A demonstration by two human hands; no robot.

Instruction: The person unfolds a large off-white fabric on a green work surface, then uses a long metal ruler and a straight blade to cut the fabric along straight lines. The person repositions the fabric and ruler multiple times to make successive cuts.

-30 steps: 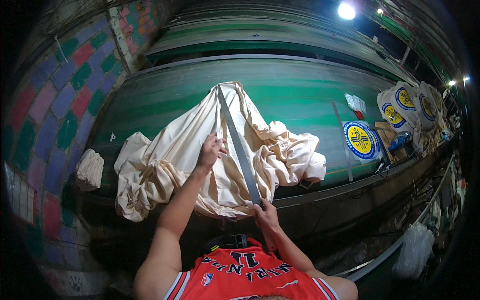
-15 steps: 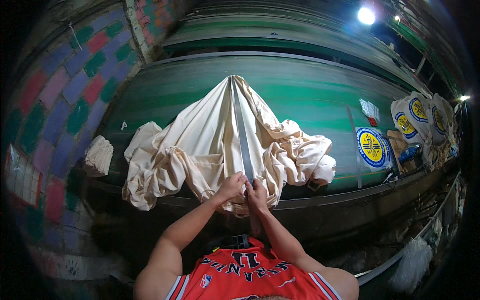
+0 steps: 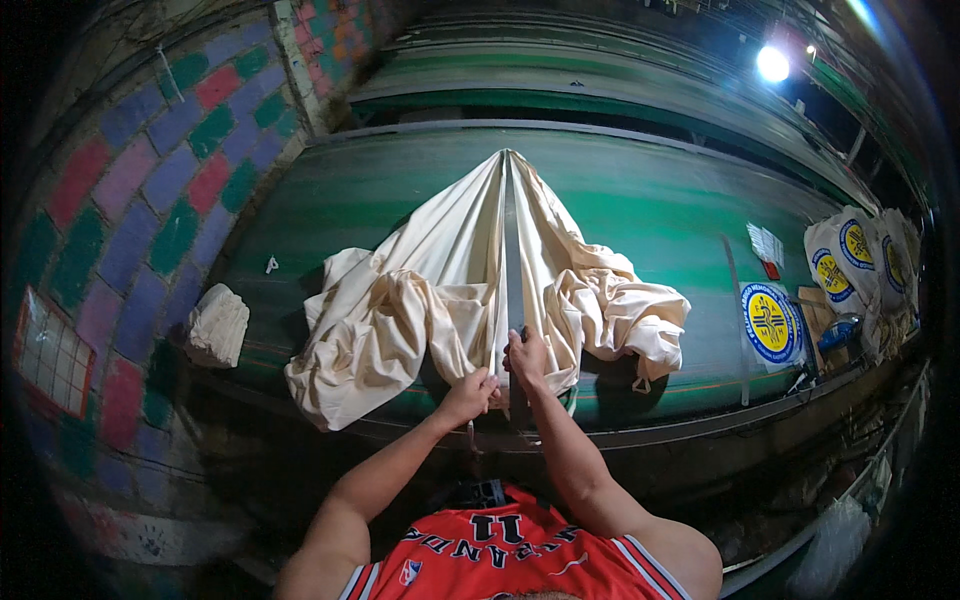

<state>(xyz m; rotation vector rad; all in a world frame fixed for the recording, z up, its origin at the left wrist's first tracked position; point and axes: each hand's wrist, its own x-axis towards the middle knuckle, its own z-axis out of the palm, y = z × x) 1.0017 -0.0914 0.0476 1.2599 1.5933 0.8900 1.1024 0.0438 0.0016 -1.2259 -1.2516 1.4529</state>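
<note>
Long green worktable (image 3: 640,215) beside chequered tile wall. Cream cotton cloth (image 3: 440,290) heaped mid-table, pulled taut along grey centre strip (image 3: 512,250). Left hand (image 3: 470,395), right hand (image 3: 527,357) both pinching near edge. Soft, light, floppy; best gripped at hem.

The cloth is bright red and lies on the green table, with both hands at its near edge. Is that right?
Not quite. The head view shows the cloth is cream, not red. It does lie on the green table, with the left hand and right hand at its near edge.
</note>
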